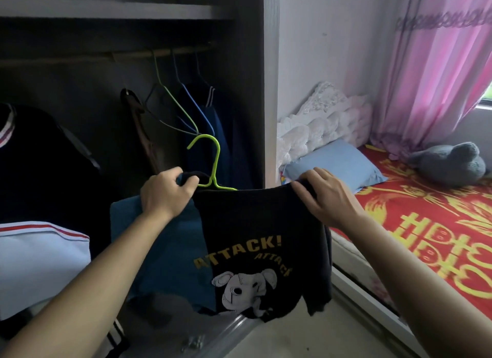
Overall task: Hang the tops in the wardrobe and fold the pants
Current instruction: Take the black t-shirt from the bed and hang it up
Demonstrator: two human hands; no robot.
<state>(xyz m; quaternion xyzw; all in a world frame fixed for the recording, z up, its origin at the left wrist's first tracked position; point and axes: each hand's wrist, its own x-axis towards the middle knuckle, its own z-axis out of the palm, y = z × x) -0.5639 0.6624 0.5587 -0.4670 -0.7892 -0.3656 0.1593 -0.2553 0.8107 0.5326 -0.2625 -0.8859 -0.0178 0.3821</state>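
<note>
Gripping black top [261, 224] and green hanger [214, 160], the left hand [165, 195] is curled. The right hand [324, 195] pinches the top's shoulder.

White wall [332, 51], pink curtain [431, 78], red-covered bed [426, 224], pale floor [292, 339]

Two hands: left hand [166, 195], right hand [323, 195]. One black printed top [261, 224]. One lime-green hanger [214, 163] off the rail [133, 54]; at least four hanging hangers [173, 99], exact number unclear. One blue pillow [338, 161]. One grey plush toy [450, 163]. One pink curtain [431, 72].
</note>
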